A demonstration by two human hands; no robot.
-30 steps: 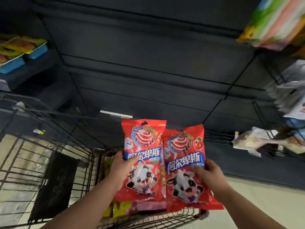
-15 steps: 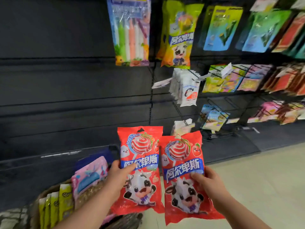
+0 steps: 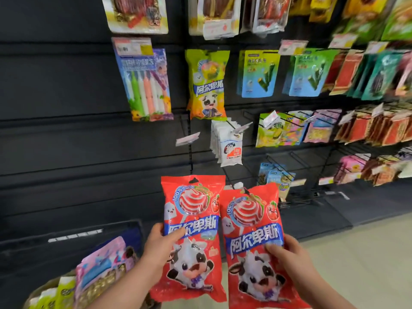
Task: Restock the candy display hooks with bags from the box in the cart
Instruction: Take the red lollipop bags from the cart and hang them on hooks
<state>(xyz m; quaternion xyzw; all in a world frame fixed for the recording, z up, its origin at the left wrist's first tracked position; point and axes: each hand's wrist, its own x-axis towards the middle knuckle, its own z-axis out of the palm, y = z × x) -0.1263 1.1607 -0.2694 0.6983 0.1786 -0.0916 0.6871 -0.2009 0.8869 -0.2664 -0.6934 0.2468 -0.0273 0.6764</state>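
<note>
Dark slat wall (image 3: pixel 66 130) now fills the frame, with stocked hooks upper right and a seemingly bare hook (image 3: pixel 188 139) at centre, the cart view gone; left hand (image 3: pixel 162 244) grips one red bag (image 3: pixel 194 219), right hand (image 3: pixel 289 257) the other red bag (image 3: pixel 252 230), lower centre: hanging judged next.

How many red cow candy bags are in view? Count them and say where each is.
2. The left red bag is held by the left hand, the right red bag by the right hand. Others may be hidden.
</note>
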